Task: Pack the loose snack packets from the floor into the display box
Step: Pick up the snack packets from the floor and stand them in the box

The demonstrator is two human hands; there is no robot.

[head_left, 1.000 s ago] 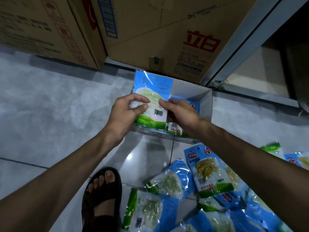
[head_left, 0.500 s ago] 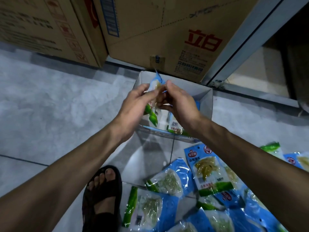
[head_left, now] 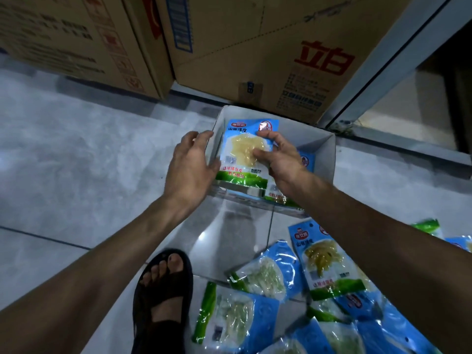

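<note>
Now: packet (head_left: 246,152) turned label-up since a second ago, over box (head_left: 329,154) at 12 o'clock | right hand (head_left: 279,159) grip pinching packet | left hand (head_left: 190,166) grip wide, steadying box wall | ready to seat; pile (head_left: 319,290) at 5 o'clock remains.

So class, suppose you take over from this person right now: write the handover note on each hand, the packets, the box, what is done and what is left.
Right hand: pinching a snack packet, front facing up, over the display box.
Left hand: open, at the box's left wall, beside the packet.
Done: at least one packet already in the box, right side.
Left: seat the held packet, then gather the loose packets on the floor at lower right.
</note>
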